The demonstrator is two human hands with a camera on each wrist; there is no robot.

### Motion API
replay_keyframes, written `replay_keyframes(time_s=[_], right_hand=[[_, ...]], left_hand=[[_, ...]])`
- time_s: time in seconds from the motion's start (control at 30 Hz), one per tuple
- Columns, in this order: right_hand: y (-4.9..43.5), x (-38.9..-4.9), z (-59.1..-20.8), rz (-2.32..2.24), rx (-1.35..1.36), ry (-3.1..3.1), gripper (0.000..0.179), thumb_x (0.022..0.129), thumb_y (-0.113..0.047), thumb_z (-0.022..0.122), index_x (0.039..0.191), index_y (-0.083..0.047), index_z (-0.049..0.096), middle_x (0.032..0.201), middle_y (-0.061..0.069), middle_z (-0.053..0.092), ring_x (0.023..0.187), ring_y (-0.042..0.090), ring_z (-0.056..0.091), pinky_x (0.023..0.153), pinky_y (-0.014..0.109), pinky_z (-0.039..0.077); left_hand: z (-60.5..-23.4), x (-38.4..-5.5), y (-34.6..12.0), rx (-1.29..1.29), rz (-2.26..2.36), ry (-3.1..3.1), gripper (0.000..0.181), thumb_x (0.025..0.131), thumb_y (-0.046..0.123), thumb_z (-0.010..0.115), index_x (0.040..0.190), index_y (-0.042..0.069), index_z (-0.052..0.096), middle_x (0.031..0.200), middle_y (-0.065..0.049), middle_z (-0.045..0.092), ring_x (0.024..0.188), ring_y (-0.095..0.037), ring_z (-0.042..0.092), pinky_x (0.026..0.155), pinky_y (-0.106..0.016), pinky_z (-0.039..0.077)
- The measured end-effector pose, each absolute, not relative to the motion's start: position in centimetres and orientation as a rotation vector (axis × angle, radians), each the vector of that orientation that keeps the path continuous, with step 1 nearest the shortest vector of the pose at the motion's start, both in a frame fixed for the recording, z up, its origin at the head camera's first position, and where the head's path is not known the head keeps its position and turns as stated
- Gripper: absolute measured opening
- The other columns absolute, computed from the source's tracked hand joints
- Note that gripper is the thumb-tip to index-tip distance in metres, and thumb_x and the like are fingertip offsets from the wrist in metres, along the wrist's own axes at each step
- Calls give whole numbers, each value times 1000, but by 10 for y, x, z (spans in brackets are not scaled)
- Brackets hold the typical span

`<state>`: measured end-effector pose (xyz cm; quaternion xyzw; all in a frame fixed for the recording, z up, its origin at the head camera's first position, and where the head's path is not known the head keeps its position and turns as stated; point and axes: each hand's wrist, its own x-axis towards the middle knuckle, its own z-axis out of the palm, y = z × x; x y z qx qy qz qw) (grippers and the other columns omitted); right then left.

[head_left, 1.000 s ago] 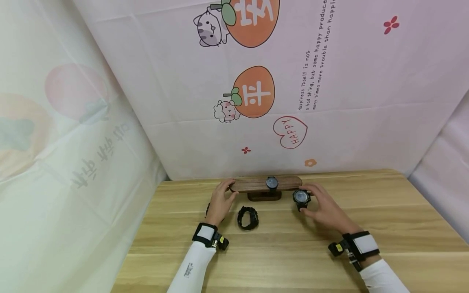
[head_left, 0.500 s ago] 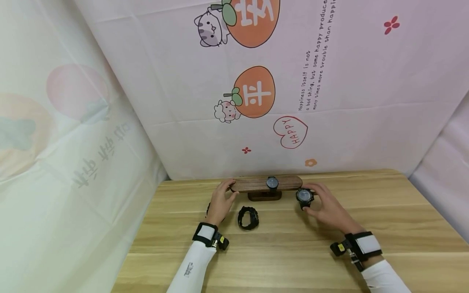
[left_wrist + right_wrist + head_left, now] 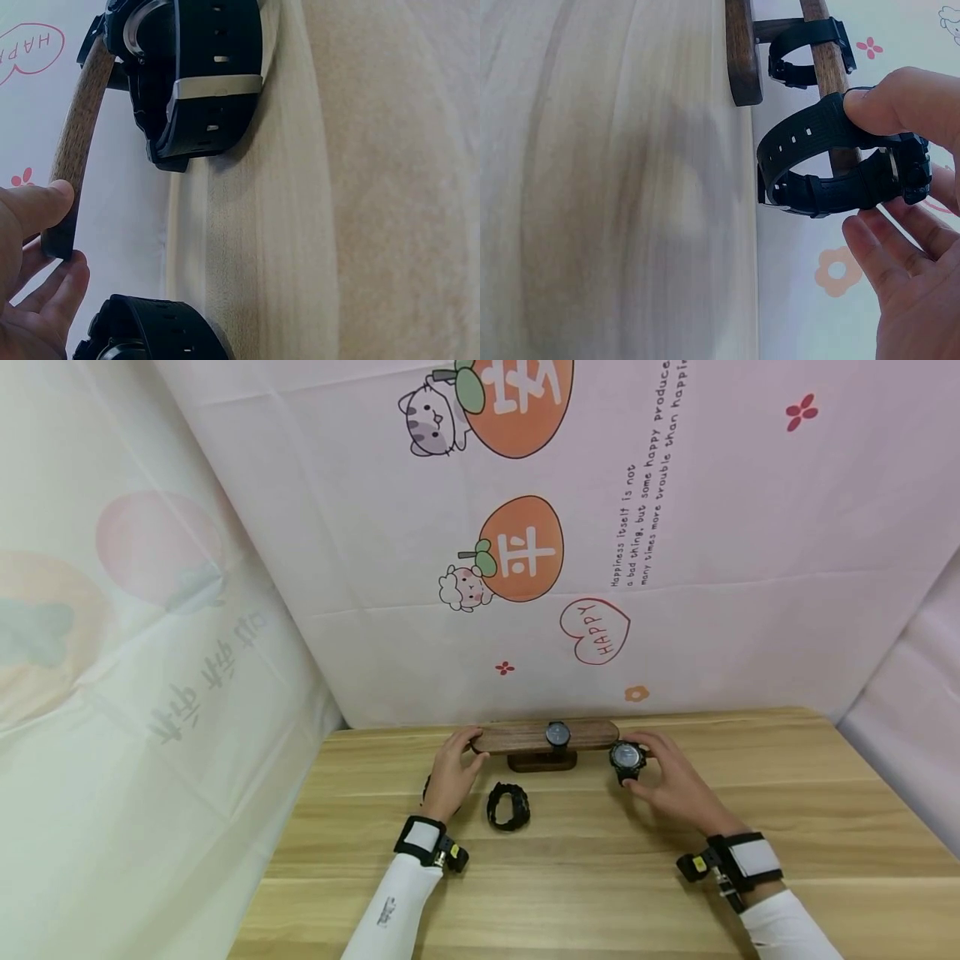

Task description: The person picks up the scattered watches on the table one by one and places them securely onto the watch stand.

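A dark wooden watch stand (image 3: pixel 517 739) with a horizontal bar stands at the back of the table. My left hand (image 3: pixel 450 774) grips the bar's left end between thumb and fingers. At the right end, my right hand (image 3: pixel 671 785) pinches a black watch (image 3: pixel 627 755) with its strap closed in a loop. In the right wrist view, the bar's end shows through that watch's loop (image 3: pixel 810 139); whether it passes inside is unclear. Another dark watch (image 3: pixel 557 735) hangs round the bar, right of its middle.
A black watch (image 3: pixel 507 807) stands on the wooden table (image 3: pixel 555 893) in front of the stand. One more watch (image 3: pixel 154 326) sits beside my left hand, mostly hidden by it in the head view. A printed white cloth (image 3: pixel 405 652) hangs close behind the stand.
My right hand has shifted slightly right and a little up with the watch it pinches. My left hand stays on the bar's left end.
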<state>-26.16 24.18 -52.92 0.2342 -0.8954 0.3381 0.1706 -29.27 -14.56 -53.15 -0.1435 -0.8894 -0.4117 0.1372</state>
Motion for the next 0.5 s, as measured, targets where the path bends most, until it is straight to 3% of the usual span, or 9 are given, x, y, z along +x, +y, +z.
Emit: replay_keyframes(time_s=[0.1,0.23,0.5], right_hand=[[243,-264,-530,954,670,-2524,79,77,1,90,147,1,54,145,23,54,127,39,56,102,42,52],[245,-268,-533,953,673,-2501,80,77,1,90,148,1,54,145,21,56,124,33,57,101,28,47],[248,-275,-535,974,643,-2504,79,79,1,89,149,-1,52,147,21,54,129,37,55,106,35,48]], left_hand=[[-532,-293,-146,-411,-1186,-2578,49,102,16,74,148,9,60,153,-10,59,137,-28,62,113,-37,55],[-533,-293,-146,-411,-1181,-2578,49,102,16,74,149,10,60,154,-10,59,137,-28,62,113,-37,55],[-533,-293,-145,-430,-1175,-2558,49,101,15,74,148,10,61,153,-10,60,135,-28,62,112,-37,56]])
